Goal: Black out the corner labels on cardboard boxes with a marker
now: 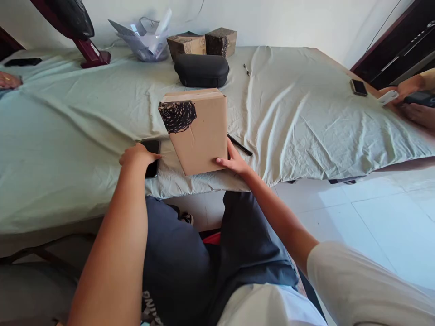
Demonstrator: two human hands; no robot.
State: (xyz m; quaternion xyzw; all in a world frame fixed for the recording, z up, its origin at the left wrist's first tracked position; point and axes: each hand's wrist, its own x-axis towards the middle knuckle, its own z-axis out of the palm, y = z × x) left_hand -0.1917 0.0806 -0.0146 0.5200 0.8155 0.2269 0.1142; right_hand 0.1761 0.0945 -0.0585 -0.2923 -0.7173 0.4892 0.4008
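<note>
Because our right hand (237, 160) is clamping its grip on 1 lower corner of the cardboard box (205, 129), we are risking a twist or slip. We are holding it between the smartphone (152, 168) and the black pen (242, 146), near the worktop's (285, 140) front edge, where a drop could be hitting either. Our left hand (136, 155) is touching the smartphone; we cannot tell whether it is gripping.
</note>
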